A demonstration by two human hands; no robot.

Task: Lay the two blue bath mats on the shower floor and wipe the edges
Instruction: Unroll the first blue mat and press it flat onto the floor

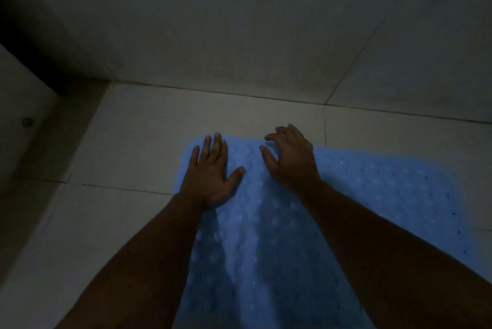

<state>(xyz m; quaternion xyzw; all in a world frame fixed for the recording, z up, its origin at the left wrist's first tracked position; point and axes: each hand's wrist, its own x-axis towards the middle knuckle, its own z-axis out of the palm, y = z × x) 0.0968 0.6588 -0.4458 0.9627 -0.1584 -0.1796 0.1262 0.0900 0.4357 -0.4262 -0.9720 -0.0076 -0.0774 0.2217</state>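
Left hand (210, 174) presses flat, right hand (291, 158) rests claw-fingered, empty, on blue mat (266, 248) beneath.

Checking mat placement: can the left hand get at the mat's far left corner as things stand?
Probably yes. The left hand lies flat on the blue mat, fingers nearly at that rounded corner, with only bare floor tile beyond. The right hand is off to the side.

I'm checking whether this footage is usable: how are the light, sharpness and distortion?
Head view: dim and underexposed, no glare; the blue mat is the brightest thing, the upper-left corner sinks into shadow; soft overall, the mat's texture smeared; wide-angle bending shows in the tile lines; the left hand lies flat, the right hand has bent fingers, both readable.
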